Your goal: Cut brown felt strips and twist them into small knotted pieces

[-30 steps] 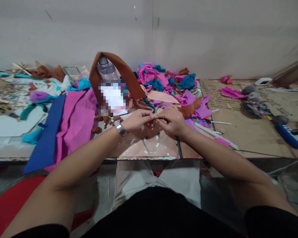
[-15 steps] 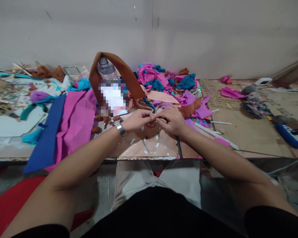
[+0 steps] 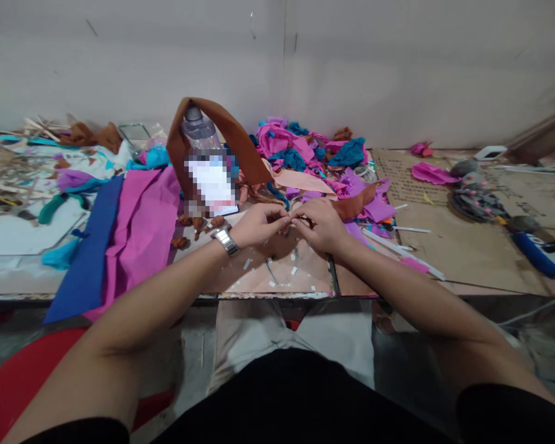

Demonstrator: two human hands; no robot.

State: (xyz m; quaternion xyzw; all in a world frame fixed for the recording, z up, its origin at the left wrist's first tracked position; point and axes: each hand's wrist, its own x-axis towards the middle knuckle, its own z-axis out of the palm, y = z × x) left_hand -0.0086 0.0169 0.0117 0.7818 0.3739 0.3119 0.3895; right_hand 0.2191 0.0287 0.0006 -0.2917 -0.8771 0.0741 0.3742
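My left hand (image 3: 260, 224) and my right hand (image 3: 321, 226) meet fingertip to fingertip above the tabletop (image 3: 240, 277). Both are closed in a pinch, and whatever lies between the fingers is too small and hidden to name. Small crumpled brown twists (image 3: 197, 224) lie just left of my left hand. A curled brown crepe strip (image 3: 358, 202) rests beyond my right hand, near purple crepe paper (image 3: 379, 200). Tiny white pieces (image 3: 294, 270) are scattered below the hands.
A long brown strip (image 3: 234, 132) drapes over a clear bottle (image 3: 201, 131), before which leans a phone (image 3: 211, 179). Blue (image 3: 90, 253) and pink sheets (image 3: 143, 216) hang over the front edge at left. Crumpled paper (image 3: 287, 142) is heaped behind; cardboard (image 3: 467, 246) lies right.
The fingertips of both hands have shifted slightly against each other, still pinched together. Nothing else on the table has visibly moved.
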